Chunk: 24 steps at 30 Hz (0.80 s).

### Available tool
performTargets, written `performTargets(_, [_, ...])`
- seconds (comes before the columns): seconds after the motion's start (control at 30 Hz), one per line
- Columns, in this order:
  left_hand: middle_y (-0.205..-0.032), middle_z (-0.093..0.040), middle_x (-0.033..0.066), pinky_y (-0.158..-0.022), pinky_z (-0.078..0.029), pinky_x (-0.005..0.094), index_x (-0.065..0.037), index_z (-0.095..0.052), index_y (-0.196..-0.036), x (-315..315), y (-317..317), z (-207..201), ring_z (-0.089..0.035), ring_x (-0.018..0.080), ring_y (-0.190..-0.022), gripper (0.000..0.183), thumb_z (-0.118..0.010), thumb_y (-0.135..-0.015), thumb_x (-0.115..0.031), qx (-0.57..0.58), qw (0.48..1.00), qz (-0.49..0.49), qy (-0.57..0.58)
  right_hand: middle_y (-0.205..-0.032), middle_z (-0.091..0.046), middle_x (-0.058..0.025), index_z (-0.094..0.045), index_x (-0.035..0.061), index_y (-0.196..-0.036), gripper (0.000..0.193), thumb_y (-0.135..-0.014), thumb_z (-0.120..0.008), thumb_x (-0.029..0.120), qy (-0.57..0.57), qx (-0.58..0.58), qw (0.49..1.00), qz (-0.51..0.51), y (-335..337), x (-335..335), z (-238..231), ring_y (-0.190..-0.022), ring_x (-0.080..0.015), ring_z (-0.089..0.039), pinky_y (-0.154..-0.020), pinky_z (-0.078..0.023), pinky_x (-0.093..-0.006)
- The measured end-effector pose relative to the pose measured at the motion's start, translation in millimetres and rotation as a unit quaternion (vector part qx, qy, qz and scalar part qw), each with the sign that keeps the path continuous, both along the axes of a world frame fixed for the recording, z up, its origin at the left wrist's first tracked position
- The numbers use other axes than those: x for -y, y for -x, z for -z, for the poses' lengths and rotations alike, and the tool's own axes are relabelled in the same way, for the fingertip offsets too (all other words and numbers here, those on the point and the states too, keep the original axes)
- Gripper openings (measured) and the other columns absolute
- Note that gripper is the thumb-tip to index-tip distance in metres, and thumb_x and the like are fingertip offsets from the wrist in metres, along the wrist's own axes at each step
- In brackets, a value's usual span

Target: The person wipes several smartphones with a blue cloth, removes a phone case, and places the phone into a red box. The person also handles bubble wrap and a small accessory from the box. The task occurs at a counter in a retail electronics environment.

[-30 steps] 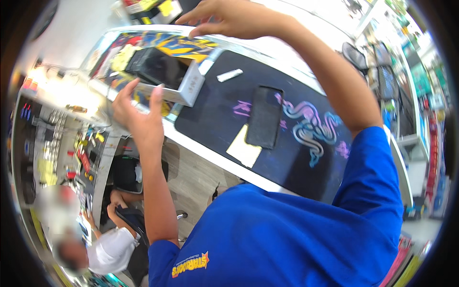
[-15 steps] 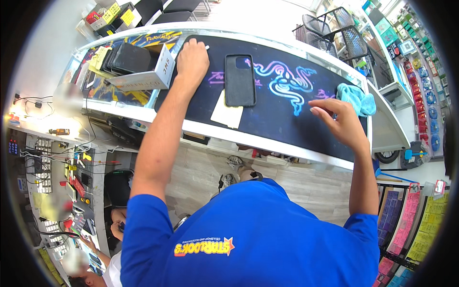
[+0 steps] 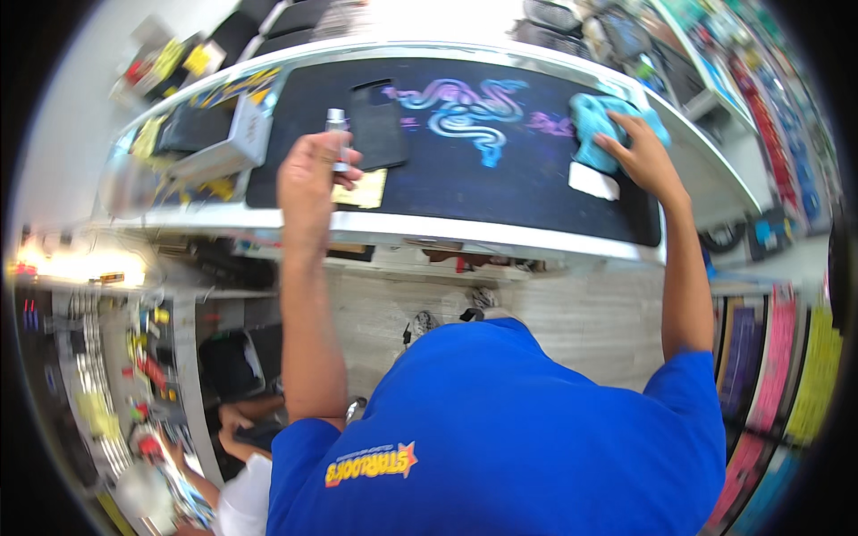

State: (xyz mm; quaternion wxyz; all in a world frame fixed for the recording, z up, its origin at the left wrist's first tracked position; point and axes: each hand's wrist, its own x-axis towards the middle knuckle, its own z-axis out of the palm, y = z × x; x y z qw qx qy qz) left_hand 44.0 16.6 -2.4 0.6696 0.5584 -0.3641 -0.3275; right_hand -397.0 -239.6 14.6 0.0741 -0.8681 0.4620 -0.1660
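Head cam: we've got our left hand (image 3: 308, 171) pinching one short silvery-white tube (image 3: 336, 120) over one blue-patterned black mat (image 3: 527, 192); our right hand (image 3: 649, 161), fingers loosely spread, touches one crumpled turquoise cloth (image 3: 590, 116). Plus one black rectangular phone case (image 3: 379, 125) nearby.

Small cylindrical tube (image 3: 336, 123): silvery white.
Crumpled fabric cloth (image 3: 590, 114): plain turquoise.
Slim rectangular phone case (image 3: 377, 125): plain black.
Dark rectangular mat (image 3: 518, 198): black ground, coiling emblem in pale blue, lilac and pink, purple script alongside.
Square paper note (image 3: 366, 189): pale yellow.
Flat rectangular card (image 3: 593, 181): white.
Long counter (image 3: 447, 235): white-edged, with yellow-and-dark patterning at one end.
Short-sleeved fabric shirt (image 3: 527, 438): royal blue, yellow-and-red chest logo.
Open-topped cardboard box (image 3: 248, 134): whitish.
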Motion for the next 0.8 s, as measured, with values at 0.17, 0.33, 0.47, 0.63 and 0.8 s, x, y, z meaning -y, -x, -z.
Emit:
performTargets(0.17, [-0.088, -0.066, 0.0033, -0.067, -0.051, 0.0252, -0.008, -0.061, -0.109, -27, 48, 12, -0.062, 0.0083, -0.072, 0.022, -0.067, -0.110, -0.029, -0.049, 0.993, -0.100, 0.047, -0.135, -0.066, -0.0242, -0.066, 0.0004, -0.143, 0.064, -0.098, -0.078, 0.045, -0.054, -0.032, 0.998, -0.027, -15, 6, -9, -0.121, -0.0401, -0.066, -0.106, -0.049, -0.0439])
performTargets(0.33, [-0.083, -0.058, 0.0001, -0.067, -0.050, 0.0250, -0.007, -0.061, -0.108, -58, 79, 19, -0.058, 0.0089, -0.069, 0.027, -0.062, -0.112, -0.033, -0.083, 0.978, -0.173, 0.085, -0.124, -0.074, -0.0194, -0.069, -0.0033, -0.136, 0.050, -0.106, -0.070, 0.037, -0.076, 0.057, 0.995, -0.017, 34, 57, 34, -0.123, -0.0312, -0.067, -0.107, -0.050, -0.0414])
performTargets(0.47, [-0.080, -0.052, -0.0032, -0.068, -0.045, 0.0248, -0.007, -0.061, -0.110, -123, 80, 47, -0.055, 0.0095, -0.068, 0.031, -0.058, -0.114, -0.038, -0.162, 0.940, -0.278, 0.115, -0.147, -0.061, -0.0163, -0.061, 0.0041, -0.151, 0.041, -0.111, -0.054, 0.010, 0.028, 0.171, 0.981, -0.089, 85, 130, 0, -0.129, -0.0262, -0.063, -0.110, -0.051, -0.0360])
performTargets(0.63, [-0.078, -0.050, -0.0034, -0.067, -0.044, 0.0243, -0.006, -0.063, -0.115, -217, 58, 166, -0.053, 0.0090, -0.067, 0.035, -0.052, -0.116, -0.040, -0.241, 0.829, -0.500, 0.064, -0.151, -0.062, -0.0244, -0.059, 0.0027, -0.152, 0.057, -0.102, -0.068, 0.026, 0.284, 0.144, 0.948, -0.024, 99, 197, -59, -0.134, -0.0386, -0.063, -0.113, -0.051, -0.0452])
performTargets(0.8, [-0.083, -0.057, -0.0014, -0.068, -0.048, 0.0267, -0.005, -0.065, -0.122, -316, -32, 210, -0.057, 0.0106, -0.071, 0.034, -0.053, -0.114, -0.036, -0.162, 0.765, -0.622, 0.025, -0.149, -0.064, -0.0254, -0.059, 0.0014, -0.151, 0.065, -0.096, -0.076, 0.032, 0.438, 0.014, 0.899, -0.007, 56, 162, -90, -0.135, -0.0404, -0.064, -0.112, -0.053, -0.0472])
